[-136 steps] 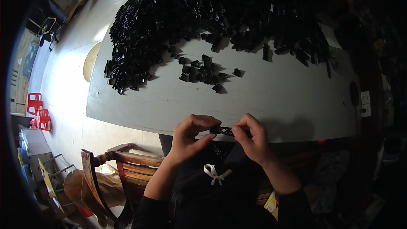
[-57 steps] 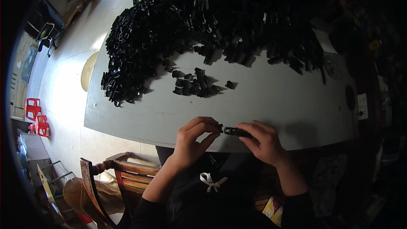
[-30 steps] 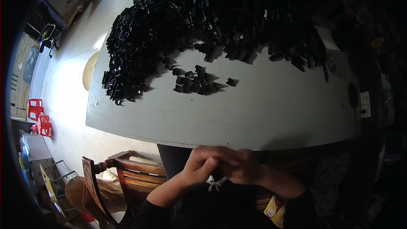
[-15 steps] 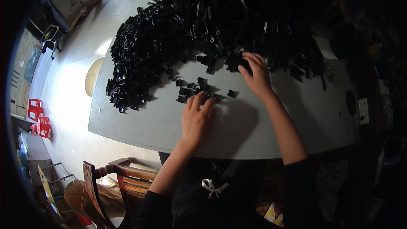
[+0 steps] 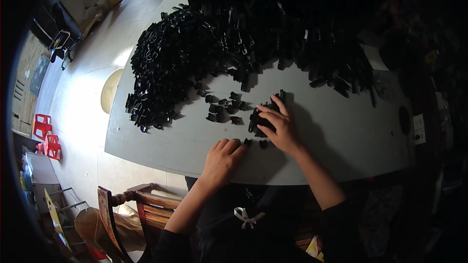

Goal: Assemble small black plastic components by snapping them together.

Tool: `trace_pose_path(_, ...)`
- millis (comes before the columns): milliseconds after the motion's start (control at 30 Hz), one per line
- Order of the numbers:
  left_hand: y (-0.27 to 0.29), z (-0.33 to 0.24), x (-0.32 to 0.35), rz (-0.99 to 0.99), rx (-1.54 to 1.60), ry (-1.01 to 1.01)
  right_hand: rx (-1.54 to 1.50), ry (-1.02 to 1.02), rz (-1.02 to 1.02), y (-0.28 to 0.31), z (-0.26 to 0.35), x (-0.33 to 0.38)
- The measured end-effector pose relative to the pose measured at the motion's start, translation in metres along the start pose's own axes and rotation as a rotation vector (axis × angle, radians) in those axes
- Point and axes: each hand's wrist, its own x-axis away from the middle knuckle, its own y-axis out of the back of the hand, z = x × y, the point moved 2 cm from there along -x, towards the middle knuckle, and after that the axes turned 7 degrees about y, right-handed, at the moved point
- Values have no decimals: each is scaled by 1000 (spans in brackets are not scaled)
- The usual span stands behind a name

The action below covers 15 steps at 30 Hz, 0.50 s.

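Small black plastic pieces, some like clips, cover much of the grey table. My right hand (image 5: 280, 125) lies over a bunch of long black pieces (image 5: 254, 119), its fingers spread around them; the palm hides part of the bunch. My left hand (image 5: 222, 159) rests near the table's front edge with its fingers curled. A small black piece (image 5: 247, 142) shows at its forefinger tip; the thumb is hidden. Just right of that lies another small piece (image 5: 263, 143). Several short loose pieces (image 5: 218, 109) are scattered between my hands and the pile.
A big heap of short black pieces (image 5: 161, 68) fills the table's left side, with longer pieces (image 5: 336, 68) along the back and right. The grey tabletop (image 5: 356, 136) has a curved front edge. A wooden chair (image 5: 151, 207) stands at lower left, red stools (image 5: 43, 125) farther left.
My right hand has come toward me from the pile, bringing a bunch of black pieces. My left hand has drawn back from the scattered pieces to the front edge, beside a small piece.
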Motion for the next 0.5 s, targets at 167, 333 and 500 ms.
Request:
trace_pose_path(167, 10, 2, 8, -45, -15, -56, -2, -33, -250, 38, 23, 6)
trace_pose_path(333, 8, -1, 12, -35, -45, -71, -167, -389, -196, 47, 26, 34)
trace_pose_path(500, 8, -3, 26, 54, -53, -113, -106, -211, -80, 24, 45, 45)
